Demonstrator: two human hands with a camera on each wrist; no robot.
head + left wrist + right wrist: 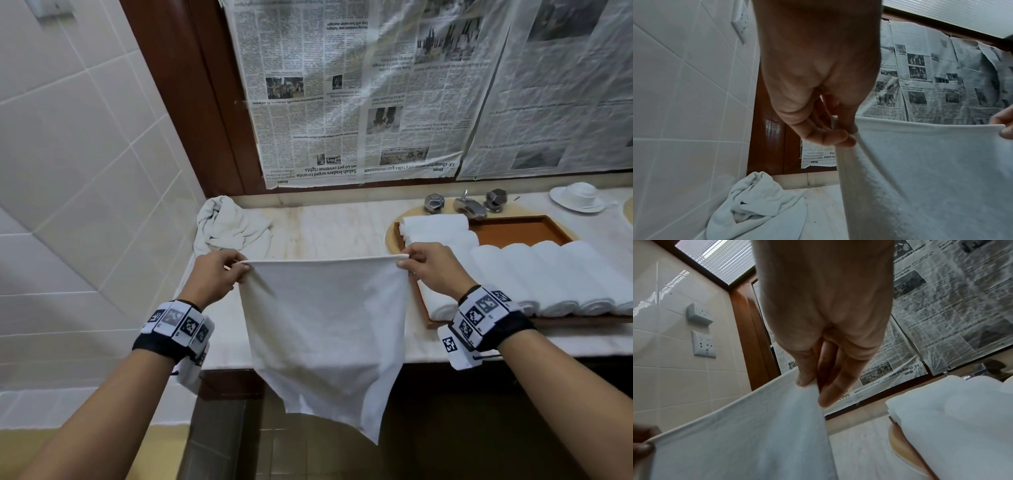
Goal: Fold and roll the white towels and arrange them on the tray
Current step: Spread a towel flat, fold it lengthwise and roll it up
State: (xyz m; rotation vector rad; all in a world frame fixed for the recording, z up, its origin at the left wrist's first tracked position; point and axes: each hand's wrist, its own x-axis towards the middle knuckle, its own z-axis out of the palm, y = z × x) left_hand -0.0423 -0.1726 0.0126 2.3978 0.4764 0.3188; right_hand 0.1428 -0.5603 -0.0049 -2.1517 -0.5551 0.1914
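A white towel (pixel 325 329) hangs spread in the air in front of the counter, its top edge stretched taut. My left hand (pixel 236 269) pinches the towel's upper left corner (pixel 844 129). The upper right corner (pixel 812 386) is pinched by my right hand (pixel 406 260). The towel's lower edge hangs below the counter's front edge. To the right, a brown tray (pixel 520 229) holds several rolled white towels (pixel 534 274) in a row, with more rolls at its far left end. A crumpled white towel (pixel 229 224) lies at the counter's back left corner.
The marble counter (pixel 325 226) runs along a newspaper-covered mirror (pixel 376 85). A metal tap (pixel 469 205) with two knobs stands behind the tray, over a sink rim. A white cup and saucer (pixel 579 197) sit at the far right. A tiled wall (pixel 68 171) bounds the left side.
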